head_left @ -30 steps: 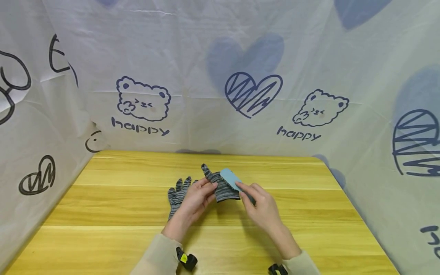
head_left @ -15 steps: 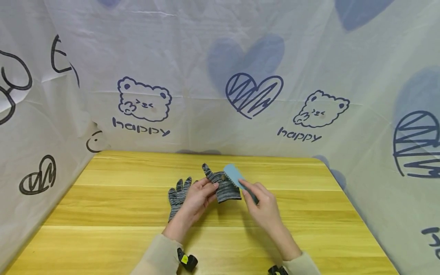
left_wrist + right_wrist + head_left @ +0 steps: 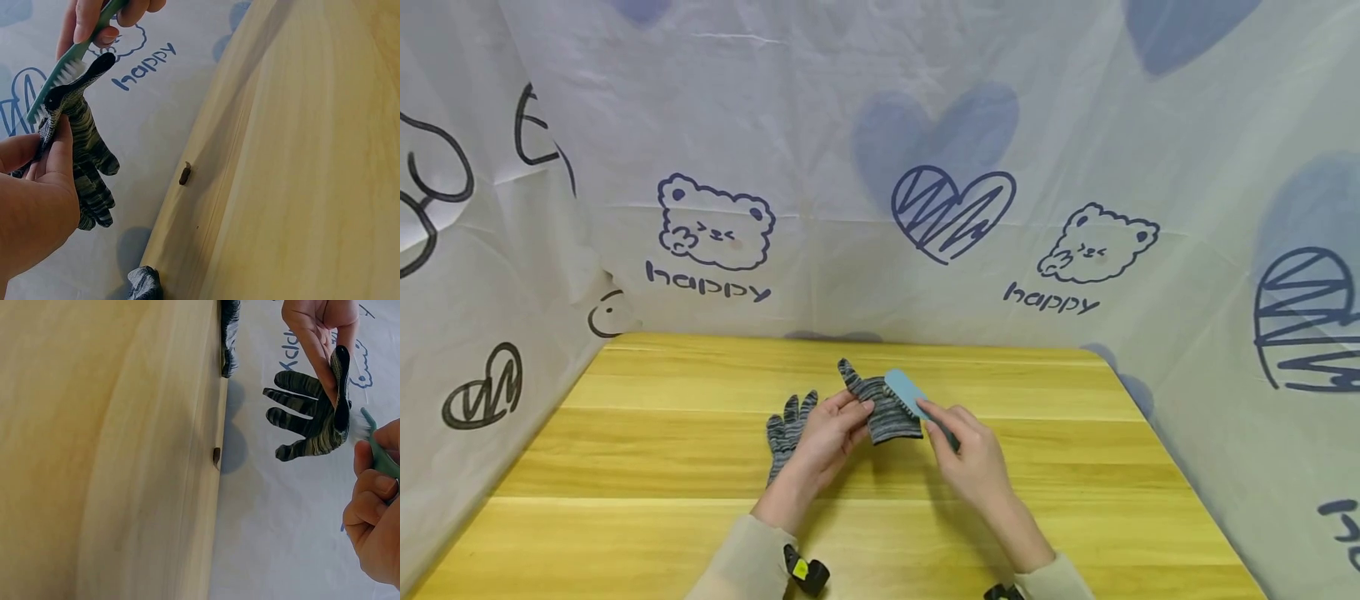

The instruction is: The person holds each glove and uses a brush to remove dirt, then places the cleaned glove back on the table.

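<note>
My left hand (image 3: 835, 429) pinches a grey-and-black striped knit glove (image 3: 891, 421) near its side and holds it up over the table. The glove's loose fingers (image 3: 94, 187) hang down in the left wrist view. My right hand (image 3: 973, 450) grips the handle of a blue-green brush (image 3: 904, 392), its fingers curled round it. White bristles (image 3: 69, 72) face the glove and lie against its fabric in the left wrist view. A second matching glove (image 3: 786, 433) lies on the table left of my left hand, partly hidden by the forearm.
The wood-grain table (image 3: 1075, 483) stretches out on both sides. A small dark object (image 3: 185, 174) lies near its far edge, hidden in the head view. A white cloth with printed bears and hearts (image 3: 835, 275) hangs behind and at both sides.
The brush moved slightly up and right across the glove, then came back down and left. My left hand and the held glove stay nearly still.
</note>
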A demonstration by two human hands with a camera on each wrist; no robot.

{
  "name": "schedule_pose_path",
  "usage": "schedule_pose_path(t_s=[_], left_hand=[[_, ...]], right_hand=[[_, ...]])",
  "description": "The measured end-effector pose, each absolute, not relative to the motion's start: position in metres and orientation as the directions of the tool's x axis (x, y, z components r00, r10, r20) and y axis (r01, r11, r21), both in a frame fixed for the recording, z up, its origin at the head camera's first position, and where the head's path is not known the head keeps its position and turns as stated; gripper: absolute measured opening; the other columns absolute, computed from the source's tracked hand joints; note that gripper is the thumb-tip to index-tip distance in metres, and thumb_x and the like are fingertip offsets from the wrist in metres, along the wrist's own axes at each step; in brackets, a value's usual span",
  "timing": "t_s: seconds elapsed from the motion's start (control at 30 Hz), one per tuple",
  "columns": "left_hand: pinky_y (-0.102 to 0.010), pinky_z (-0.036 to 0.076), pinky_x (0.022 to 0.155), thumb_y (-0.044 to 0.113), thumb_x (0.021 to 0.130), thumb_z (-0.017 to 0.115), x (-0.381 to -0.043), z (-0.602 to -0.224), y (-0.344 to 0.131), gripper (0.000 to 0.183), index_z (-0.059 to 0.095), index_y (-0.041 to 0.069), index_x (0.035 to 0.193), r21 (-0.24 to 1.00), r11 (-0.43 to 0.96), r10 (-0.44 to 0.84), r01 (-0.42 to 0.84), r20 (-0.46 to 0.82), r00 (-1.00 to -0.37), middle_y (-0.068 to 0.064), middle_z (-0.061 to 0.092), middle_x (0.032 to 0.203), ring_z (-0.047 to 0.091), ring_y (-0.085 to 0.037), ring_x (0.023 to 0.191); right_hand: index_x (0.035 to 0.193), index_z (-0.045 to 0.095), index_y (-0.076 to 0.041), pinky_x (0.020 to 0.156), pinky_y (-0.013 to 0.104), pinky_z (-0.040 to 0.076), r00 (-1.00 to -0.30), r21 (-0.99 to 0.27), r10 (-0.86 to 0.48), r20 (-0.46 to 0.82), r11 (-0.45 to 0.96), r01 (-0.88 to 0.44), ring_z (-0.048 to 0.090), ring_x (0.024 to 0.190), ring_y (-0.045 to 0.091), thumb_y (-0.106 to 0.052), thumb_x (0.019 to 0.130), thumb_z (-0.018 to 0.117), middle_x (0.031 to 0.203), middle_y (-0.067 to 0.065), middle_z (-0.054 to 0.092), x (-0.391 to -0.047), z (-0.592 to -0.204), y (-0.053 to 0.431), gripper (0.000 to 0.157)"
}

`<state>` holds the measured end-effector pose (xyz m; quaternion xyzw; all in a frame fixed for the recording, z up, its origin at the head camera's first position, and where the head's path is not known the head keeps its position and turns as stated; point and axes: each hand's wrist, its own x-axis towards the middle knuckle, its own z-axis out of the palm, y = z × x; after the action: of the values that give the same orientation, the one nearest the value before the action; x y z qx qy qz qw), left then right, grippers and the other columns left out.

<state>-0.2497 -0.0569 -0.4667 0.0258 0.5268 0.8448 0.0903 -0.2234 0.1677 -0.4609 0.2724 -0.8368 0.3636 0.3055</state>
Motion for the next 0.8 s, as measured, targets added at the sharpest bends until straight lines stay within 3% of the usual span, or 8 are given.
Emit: schedule_pose_path(t_s=[0.07,0.17,0.3,0.4,0.6,0.7,0.8], left_hand=[[-0.018,0.056,0.089,-0.002,0.105,0.055,-0.2489,-0.4659,-0.0575,0.064,0.024,-0.01,0.16,0.887,-0.444,0.169,-0.124,-0.053,-0.984,-0.027,0.039,0.16,0.058,-0.02,0.13],[-0.017,0.056,0.081,-0.002,0.105,0.054,-0.2487,-0.4647,-0.0586,0.06,0.027,-0.009,0.159,0.876,-0.466,0.159,-0.125,-0.056,-0.986,-0.018,0.06,0.136,0.064,-0.007,0.103],[-0.017,0.055,0.077,-0.002,0.106,0.053,-0.2491,-0.4637,-0.0596,0.061,0.025,-0.008,0.16,0.865,-0.486,0.156,-0.128,-0.059,-0.986,-0.005,0.06,0.112,0.061,-0.004,0.088],[-0.017,0.056,0.08,-0.003,0.106,0.053,-0.2488,-0.4636,-0.0599,0.061,0.025,-0.01,0.159,0.867,-0.484,0.15,-0.117,-0.05,-0.987,-0.006,0.061,0.122,0.063,-0.004,0.094],[-0.018,0.056,0.08,-0.003,0.104,0.056,-0.2487,-0.464,-0.0574,0.053,0.038,-0.011,0.153,0.889,-0.443,0.173,-0.115,-0.041,-0.984,-0.006,0.067,0.117,0.064,-0.006,0.094],[-0.018,0.056,0.082,-0.003,0.104,0.055,-0.2487,-0.4643,-0.0566,0.051,0.04,-0.011,0.152,0.897,-0.427,0.196,-0.114,-0.032,-0.98,-0.019,0.065,0.132,0.065,-0.006,0.098],[-0.018,0.056,0.084,-0.003,0.104,0.055,-0.2485,-0.4646,-0.0567,0.054,0.036,-0.011,0.154,0.894,-0.433,0.194,-0.114,-0.031,-0.981,-0.027,0.049,0.152,0.066,-0.006,0.104]], right_hand=[[0.129,0.075,-0.011,0.054,0.022,0.044,-0.661,-0.44,-0.226,0.716,0.589,-0.678,0.047,0.063,0.003,-0.003,0.096,0.071,0.089,0.001,0.069,-0.224,-0.461,0.1685,0.034],[0.128,0.075,-0.01,0.054,0.022,0.044,-0.659,-0.447,-0.21,0.723,0.585,-0.677,0.048,0.064,0.004,-0.003,0.096,0.071,0.089,0.001,0.07,-0.2251,-0.4601,0.1702,0.033],[0.127,0.075,-0.008,0.052,0.02,0.041,-0.656,-0.469,-0.175,0.734,0.568,-0.676,0.048,0.064,0.004,-0.001,0.095,0.072,0.089,0.002,0.069,-0.226,-0.4578,0.1723,0.033],[0.127,0.075,-0.007,0.051,0.019,0.041,-0.645,-0.478,-0.16,0.748,0.544,-0.689,0.048,0.064,0.005,0.0,0.095,0.071,0.089,0.003,0.069,-0.2257,-0.4557,0.1722,0.033],[0.129,0.073,-0.006,0.054,0.021,0.045,-0.606,-0.453,-0.213,0.767,0.49,-0.745,0.051,0.067,0.007,0.003,0.095,0.07,0.091,0.004,0.07,-0.2244,-0.4554,0.1667,0.035],[0.129,0.073,-0.008,0.056,0.022,0.046,-0.61,-0.446,-0.233,0.757,0.497,-0.744,0.051,0.068,0.007,0.004,0.094,0.071,0.091,0.001,0.069,-0.2229,-0.4574,0.1641,0.037],[0.13,0.074,-0.01,0.058,0.022,0.047,-0.637,-0.457,-0.238,0.733,0.522,-0.72,0.051,0.068,0.006,0.001,0.095,0.071,0.09,0.0,0.069,-0.222,-0.4595,0.1633,0.037]])
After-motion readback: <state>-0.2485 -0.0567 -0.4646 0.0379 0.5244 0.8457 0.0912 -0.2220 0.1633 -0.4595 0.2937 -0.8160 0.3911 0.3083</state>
